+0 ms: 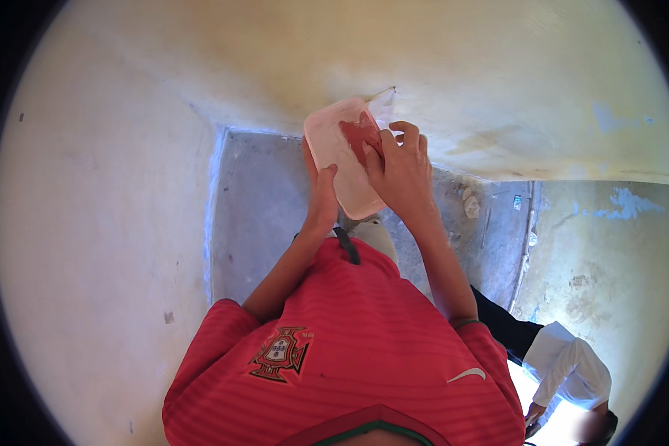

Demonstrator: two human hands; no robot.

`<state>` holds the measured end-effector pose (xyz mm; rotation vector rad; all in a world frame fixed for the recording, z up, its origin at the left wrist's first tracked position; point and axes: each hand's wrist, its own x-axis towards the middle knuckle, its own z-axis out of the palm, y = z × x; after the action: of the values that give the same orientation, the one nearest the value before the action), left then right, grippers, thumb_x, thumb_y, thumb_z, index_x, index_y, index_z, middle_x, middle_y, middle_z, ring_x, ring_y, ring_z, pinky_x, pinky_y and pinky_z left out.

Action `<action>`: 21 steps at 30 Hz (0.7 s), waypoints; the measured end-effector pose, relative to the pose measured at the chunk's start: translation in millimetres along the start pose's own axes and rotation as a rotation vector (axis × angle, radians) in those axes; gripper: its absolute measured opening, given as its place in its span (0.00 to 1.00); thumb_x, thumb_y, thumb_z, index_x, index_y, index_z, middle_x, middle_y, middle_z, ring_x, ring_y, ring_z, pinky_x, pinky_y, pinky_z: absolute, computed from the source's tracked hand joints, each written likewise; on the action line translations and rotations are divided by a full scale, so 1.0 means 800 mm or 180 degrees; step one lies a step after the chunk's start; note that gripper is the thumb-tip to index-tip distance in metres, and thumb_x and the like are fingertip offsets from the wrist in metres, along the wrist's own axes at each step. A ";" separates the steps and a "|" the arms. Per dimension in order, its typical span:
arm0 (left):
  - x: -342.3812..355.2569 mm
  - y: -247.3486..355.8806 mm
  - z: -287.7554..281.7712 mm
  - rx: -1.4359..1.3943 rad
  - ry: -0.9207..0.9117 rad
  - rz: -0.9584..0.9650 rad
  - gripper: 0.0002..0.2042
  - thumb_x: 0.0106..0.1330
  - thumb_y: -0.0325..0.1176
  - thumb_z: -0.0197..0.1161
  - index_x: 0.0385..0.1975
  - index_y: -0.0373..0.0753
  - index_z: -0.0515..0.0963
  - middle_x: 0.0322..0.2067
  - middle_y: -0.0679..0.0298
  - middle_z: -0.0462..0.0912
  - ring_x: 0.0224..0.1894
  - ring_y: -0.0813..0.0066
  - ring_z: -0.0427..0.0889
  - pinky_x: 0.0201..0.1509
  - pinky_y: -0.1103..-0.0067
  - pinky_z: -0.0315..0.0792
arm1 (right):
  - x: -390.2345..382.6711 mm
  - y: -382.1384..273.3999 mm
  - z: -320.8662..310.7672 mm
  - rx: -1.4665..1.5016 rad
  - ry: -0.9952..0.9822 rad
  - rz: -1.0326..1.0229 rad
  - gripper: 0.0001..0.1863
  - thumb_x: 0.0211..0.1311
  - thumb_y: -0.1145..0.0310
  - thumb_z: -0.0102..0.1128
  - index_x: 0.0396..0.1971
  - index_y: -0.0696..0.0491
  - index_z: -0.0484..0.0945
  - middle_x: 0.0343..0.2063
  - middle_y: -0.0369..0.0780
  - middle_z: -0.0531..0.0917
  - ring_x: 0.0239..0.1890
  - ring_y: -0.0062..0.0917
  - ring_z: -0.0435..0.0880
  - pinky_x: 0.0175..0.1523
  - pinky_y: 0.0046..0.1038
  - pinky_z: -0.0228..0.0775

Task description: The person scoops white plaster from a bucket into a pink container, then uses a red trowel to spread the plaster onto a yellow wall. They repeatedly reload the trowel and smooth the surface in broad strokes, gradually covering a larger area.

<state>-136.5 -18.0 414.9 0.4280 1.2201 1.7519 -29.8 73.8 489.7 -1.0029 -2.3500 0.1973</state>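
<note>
The person in the red shirt [364, 320] stood near a corner, holding a pale pink tub [329, 137] out in front of the body, above the grey floor [256, 193] and near the wall [97, 193]. The tub was tilted, its long sides slanting. The left hand [320, 196] had it by the left side, fingers closed along the outside and the thumb lapped over the rim. A ragged red piece [355, 128] lay within the tub's outline, toward the far right. The right hand [404, 165] was on it, thumb and forefinger close together and touching it, the other fingers loosely curled and raised; whether they pinched it or only pressed, I couldn't tell. A pale lump [470, 205] sat on the floor to the right. Behind, at the lower right, another person [569, 366] in a white top bent forward.
</note>
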 end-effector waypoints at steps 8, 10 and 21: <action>-0.016 0.009 0.018 -0.0611 0.0366 -0.0581 0.34 0.76 0.55 0.42 0.74 0.43 0.43 0.69 0.54 0.56 0.70 0.60 0.59 0.69 0.58 0.62 | 0.014 0.037 -0.012 0.0799 -0.1059 0.0527 0.10 0.64 0.65 0.60 0.38 0.56 0.75 0.26 0.50 0.83 0.31 0.49 0.83 0.34 0.44 0.72; -0.003 0.033 -0.003 -0.0668 0.0289 -0.1207 0.34 0.76 0.59 0.39 0.73 0.44 0.45 0.66 0.54 0.62 0.67 0.58 0.64 0.65 0.54 0.66 | 0.027 0.062 -0.024 0.0946 -0.1315 0.0308 0.09 0.63 0.67 0.60 0.37 0.56 0.75 0.27 0.50 0.83 0.31 0.47 0.83 0.35 0.42 0.73; 0.093 0.048 -0.047 0.0424 -0.2991 -0.2919 0.33 0.73 0.62 0.46 0.64 0.40 0.68 0.62 0.56 0.72 0.63 0.66 0.73 0.64 0.65 0.72 | 0.048 0.029 -0.048 0.1247 -0.2719 -0.1282 0.06 0.60 0.67 0.61 0.36 0.51 0.77 0.28 0.43 0.84 0.33 0.43 0.84 0.37 0.40 0.74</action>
<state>-219.6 20.8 415.9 0.5549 0.6433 0.5405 -15.5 114.4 530.5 -0.2368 -3.0077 1.0456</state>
